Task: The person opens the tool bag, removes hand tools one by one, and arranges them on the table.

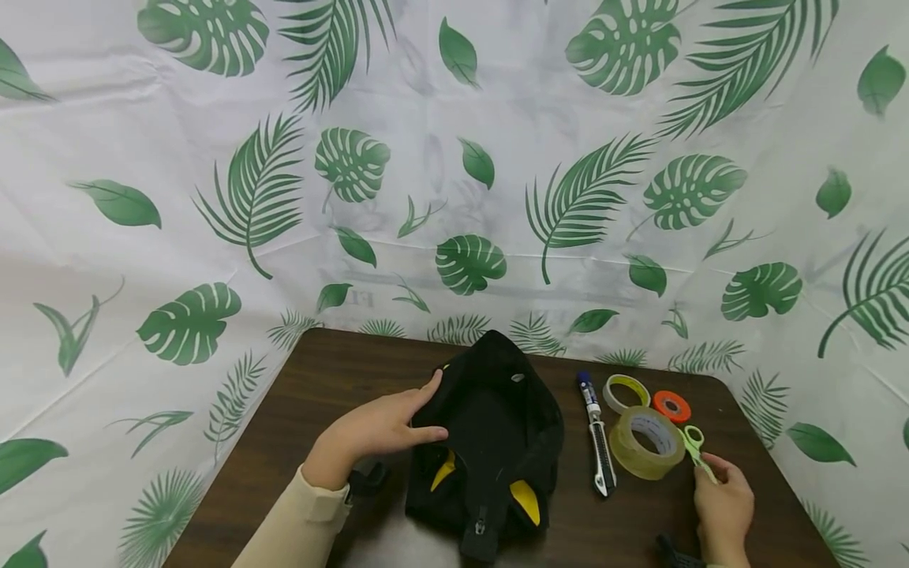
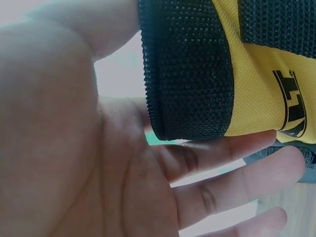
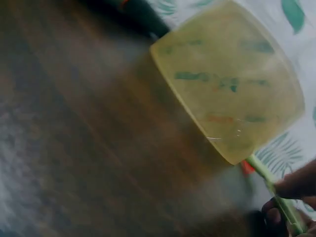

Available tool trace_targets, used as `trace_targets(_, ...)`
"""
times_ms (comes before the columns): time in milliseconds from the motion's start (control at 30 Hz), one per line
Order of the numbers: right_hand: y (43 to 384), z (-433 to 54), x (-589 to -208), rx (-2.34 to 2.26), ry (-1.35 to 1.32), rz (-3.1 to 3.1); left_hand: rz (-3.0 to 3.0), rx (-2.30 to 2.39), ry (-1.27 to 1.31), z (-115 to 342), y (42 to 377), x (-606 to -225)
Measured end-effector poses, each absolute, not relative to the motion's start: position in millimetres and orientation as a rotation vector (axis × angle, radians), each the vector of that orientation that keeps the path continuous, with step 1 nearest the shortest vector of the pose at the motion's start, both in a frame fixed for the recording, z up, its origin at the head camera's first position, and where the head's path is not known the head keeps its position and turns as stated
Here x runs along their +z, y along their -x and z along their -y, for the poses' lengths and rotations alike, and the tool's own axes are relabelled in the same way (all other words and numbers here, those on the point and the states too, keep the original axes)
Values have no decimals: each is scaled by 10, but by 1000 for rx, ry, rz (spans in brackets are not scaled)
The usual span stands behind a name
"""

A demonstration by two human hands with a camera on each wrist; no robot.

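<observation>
In the head view a black and yellow tool bag (image 1: pixel 529 426) stands open at the middle of the table. My left hand (image 1: pixel 379 430) holds the bag's left wall, thumb over the opening and fingers along the outside. The left wrist view shows the bag's black mesh edge (image 2: pixel 190 74) between thumb and fingers, which lie rather straight against the yellow side. At the right, my right hand (image 1: pixel 724 501) pinches a pair of light green scissors (image 1: pixel 693 442), their handle loops facing away from me. The wide clear packing tape roll (image 3: pixel 227 84) is beside them.
A white-yellow tape roll (image 1: pixel 628 392) and a red-orange tape roll (image 1: pixel 671 406) lie behind the packing tape. Left of these lie a blue-capped marker (image 1: pixel 587 390) and a utility knife (image 1: pixel 602 457). A leaf-patterned curtain (image 1: pixel 454 197) hangs behind the dark wooden table (image 1: pixel 341 371).
</observation>
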State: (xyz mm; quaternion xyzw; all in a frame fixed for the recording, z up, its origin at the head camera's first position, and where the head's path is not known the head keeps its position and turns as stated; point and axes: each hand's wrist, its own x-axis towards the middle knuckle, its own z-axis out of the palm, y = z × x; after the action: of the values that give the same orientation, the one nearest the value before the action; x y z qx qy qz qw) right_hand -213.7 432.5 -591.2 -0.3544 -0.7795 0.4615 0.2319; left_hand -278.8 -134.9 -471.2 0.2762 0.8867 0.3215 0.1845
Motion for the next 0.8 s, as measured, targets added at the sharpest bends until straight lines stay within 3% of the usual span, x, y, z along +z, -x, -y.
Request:
trace_targets(500,2176,-4289,-5885,839,754,2430,-2506,917,-737,1426,2754,-4699)
trace_targets(800,2143,-4258,-5886,813,714,2366,-2516,900,-746,1449,2787,-4669)
